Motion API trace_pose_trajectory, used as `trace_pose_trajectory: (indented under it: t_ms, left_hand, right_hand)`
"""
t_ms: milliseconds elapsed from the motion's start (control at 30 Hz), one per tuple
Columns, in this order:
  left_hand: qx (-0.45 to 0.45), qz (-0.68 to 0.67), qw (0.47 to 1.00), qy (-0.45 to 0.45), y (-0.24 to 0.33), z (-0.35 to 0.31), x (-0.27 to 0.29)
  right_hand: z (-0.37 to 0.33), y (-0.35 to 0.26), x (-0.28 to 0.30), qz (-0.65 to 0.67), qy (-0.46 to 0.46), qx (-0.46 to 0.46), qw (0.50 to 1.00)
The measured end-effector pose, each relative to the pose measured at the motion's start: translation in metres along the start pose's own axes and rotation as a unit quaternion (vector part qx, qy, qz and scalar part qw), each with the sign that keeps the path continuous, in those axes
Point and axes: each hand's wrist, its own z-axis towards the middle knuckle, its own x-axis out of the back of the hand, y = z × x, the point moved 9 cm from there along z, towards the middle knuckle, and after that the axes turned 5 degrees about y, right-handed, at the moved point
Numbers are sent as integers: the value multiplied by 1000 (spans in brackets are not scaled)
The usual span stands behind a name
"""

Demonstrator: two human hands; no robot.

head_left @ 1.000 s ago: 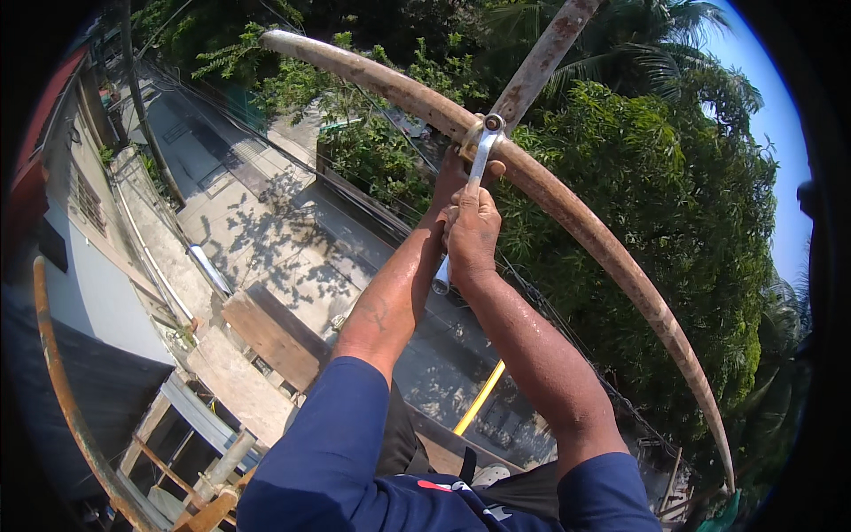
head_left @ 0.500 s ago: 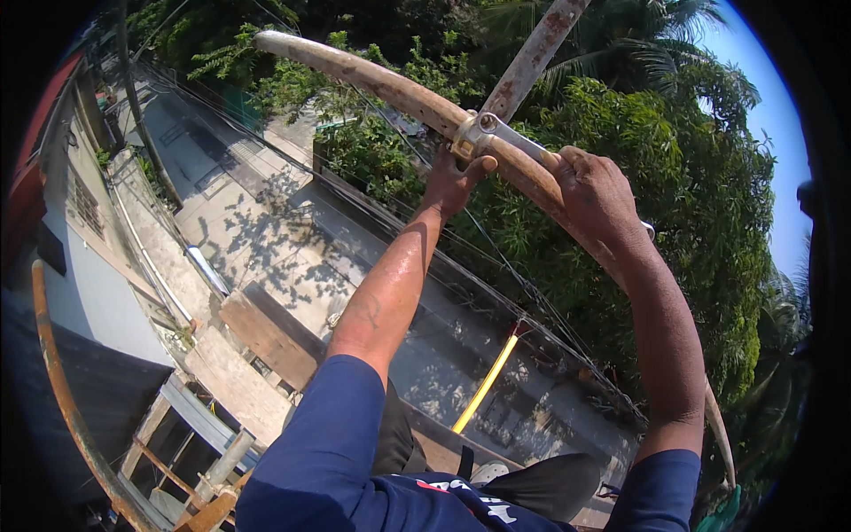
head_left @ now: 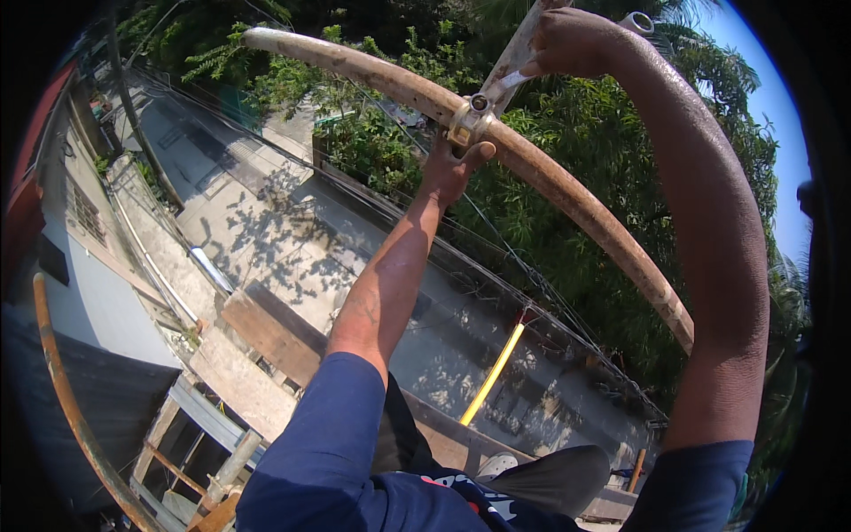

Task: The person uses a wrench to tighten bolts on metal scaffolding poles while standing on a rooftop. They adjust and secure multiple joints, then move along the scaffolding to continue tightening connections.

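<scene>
A metal scaffold coupler joins a rusty scaffold pipe, bowed by the lens, to a second pipe that rises behind it. My left hand grips the coupler from below, thumb on its near side and the other fingers hidden behind. High on the right, my right hand is closed around the handle of a wrench. One end of the wrench sits over the coupler's bolt; the other ring-shaped end sticks out past my wrist.
Far below lies a paved path with leaf shadows. Wooden planks and a yellow pole are under me. A rusty pipe stands at the left, near a walled building. Trees fill the right side.
My right hand has swung the wrench up and away around the bolt, from along the rusty pipe to beside the rising pipe. My left hand stays at the coupler.
</scene>
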Motion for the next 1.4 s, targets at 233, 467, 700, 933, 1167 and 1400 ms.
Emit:
trace_pose_trajectory:
  t_ms: [233, 467, 700, 933, 1167, 1400]
  left_hand:
    - [-7, -1, 1000, 16, 5, -3, 2]
    - [-39, -33, 999, 8, 6, 1, -1]
    - [-39, -85, 996, 5, 10, -2, -6]
    - [-15, -82, 996, -14, -1, 5, -4]
    - [-17, -54, 998, -5, 8, -2, -4]
    - [-26, -97, 995, -8, -1, 2, -7]
  right_hand:
    - [-1, 1, 1, -90, -55, 1, 994]
    - [-26, 6, -6, 123, -15, -96, 988]
    - [-54, -7, 2, 83, 79, -167, 979]
    - [-54, -10, 5, 112, 24, -177, 977]
    - [-51, 2, -13, 132, 67, -199, 969]
    - [-121, -84, -63, 303, 102, -360, 876]
